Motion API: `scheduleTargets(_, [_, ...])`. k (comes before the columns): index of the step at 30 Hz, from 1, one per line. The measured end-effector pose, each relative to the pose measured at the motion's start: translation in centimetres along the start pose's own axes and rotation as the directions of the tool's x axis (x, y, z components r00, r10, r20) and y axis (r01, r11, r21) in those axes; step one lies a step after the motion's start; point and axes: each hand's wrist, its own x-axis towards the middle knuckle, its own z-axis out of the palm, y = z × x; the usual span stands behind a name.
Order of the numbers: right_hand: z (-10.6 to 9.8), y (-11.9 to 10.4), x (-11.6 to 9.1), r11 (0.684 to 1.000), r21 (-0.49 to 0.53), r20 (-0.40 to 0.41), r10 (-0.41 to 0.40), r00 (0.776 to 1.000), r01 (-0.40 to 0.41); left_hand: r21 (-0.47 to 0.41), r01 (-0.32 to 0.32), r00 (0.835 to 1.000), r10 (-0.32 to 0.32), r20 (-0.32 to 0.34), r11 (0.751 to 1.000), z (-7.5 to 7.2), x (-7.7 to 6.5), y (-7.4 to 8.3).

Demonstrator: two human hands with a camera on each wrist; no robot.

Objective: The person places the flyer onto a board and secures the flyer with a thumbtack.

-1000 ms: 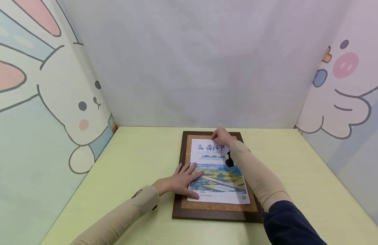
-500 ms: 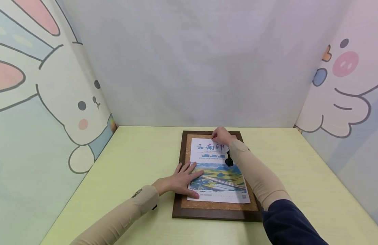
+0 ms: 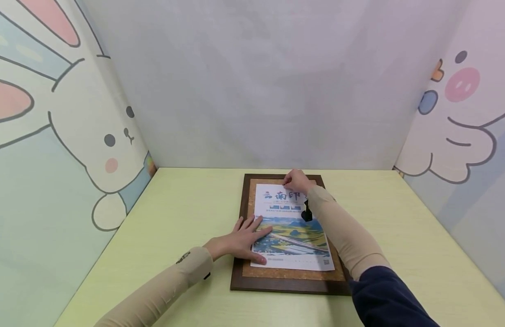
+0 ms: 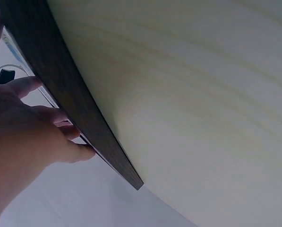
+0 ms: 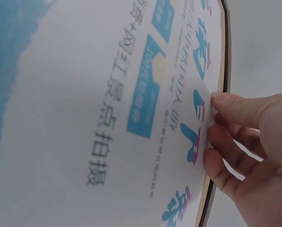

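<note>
A poster [image 3: 293, 234] with a landscape picture and large lettering lies flat on a cork board [image 3: 289, 273] with a dark brown frame. My left hand [image 3: 239, 243] is spread over the board's left side, fingers straight, resting on the poster's left edge. In the left wrist view its fingers reach over the dark frame [image 4: 70, 90]. At the poster's top edge is my right hand [image 3: 297, 181], its fingers bent. Seen from the right wrist, the thumb [image 5: 235, 106] and bunched fingertips press at that edge; I cannot tell whether they pinch something small.
The board lies on a pale yellow-green table [image 3: 195, 204], its top end near the grey back wall [image 3: 252, 91]. Side walls with a cartoon rabbit [image 3: 88, 150] and a cartoon bird [image 3: 465, 122] border the table. A small black object [image 3: 306, 215] hangs below the right wrist.
Both hands stay at the same places on the poster. The view shifts only very slightly.
</note>
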Motion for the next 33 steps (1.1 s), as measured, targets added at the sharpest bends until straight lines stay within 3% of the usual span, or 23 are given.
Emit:
scheduleTargets(6, [-0.1, 0.5, 0.1, 0.997, 0.071, -0.011, 0.008, 1.0, -0.007, 0.002, -0.001, 1.0, 0.001, 0.0, 1.0, 0.1, 0.0, -0.1])
scheduleTargets(14, [0.1, 0.6, 0.1, 0.995, 0.088, -0.025, 0.047, 0.999, -0.045, 0.004, -0.001, 1.0, 0.001, -0.004, 1.0, 0.3, 0.1, -0.2])
scheduleTargets(25, [0.4, -0.4, -0.3, 1.0, -0.028, -0.071, -0.005, 0.997, 0.003, -0.002, -0.004, 1.0, 0.004, -0.003, 1.0, 0.1, 0.0, -0.1])
scheduleTargets(33, [0.6, 0.1, -0.1, 0.999, 0.026, -0.067, 0.047, 0.997, -0.045, 0.002, -0.005, 1.0, 0.005, -0.006, 1.0, 0.2, 0.0, -0.2])
